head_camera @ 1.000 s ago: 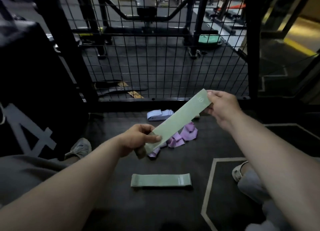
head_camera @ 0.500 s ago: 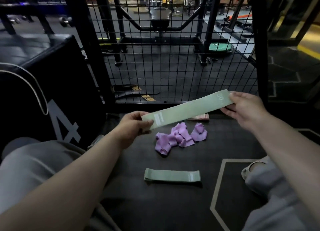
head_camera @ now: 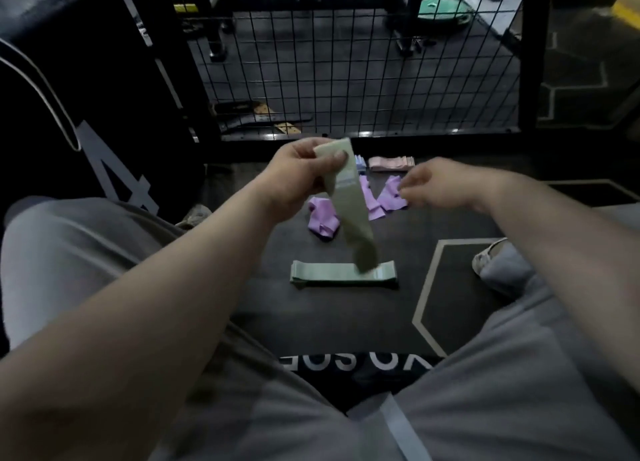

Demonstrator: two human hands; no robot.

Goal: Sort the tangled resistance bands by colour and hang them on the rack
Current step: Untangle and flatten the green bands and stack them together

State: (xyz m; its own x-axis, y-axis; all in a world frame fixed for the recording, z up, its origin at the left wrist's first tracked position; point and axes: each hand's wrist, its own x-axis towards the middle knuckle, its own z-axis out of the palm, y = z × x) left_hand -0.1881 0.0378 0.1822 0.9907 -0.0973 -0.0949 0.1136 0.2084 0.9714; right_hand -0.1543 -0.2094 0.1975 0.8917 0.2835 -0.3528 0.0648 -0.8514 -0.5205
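My left hand (head_camera: 304, 173) pinches the top end of a pale green band (head_camera: 351, 211), which hangs down from it over the floor. Its lower end dangles just above a second green band (head_camera: 332, 273) lying flat on the dark mat. My right hand (head_camera: 440, 183) hovers to the right with loosely curled fingers, holding nothing. Beyond the hands a tangle of purple bands (head_camera: 377, 201) lies on the mat. A folded pink band (head_camera: 391, 163) and a light blue band (head_camera: 360, 161), partly hidden, lie further back by the wire rack (head_camera: 346, 62).
A black box with a large grey numeral (head_camera: 114, 180) stands at the left. My knees in grey trousers fill the foreground, and a shoe (head_camera: 488, 256) shows at the right. The wire mesh panel closes off the back, with gym equipment behind it.
My right hand has let go of the green band's right end. The band, stretched level between both hands before, now hangs from my left hand alone. The camera has tilted down.
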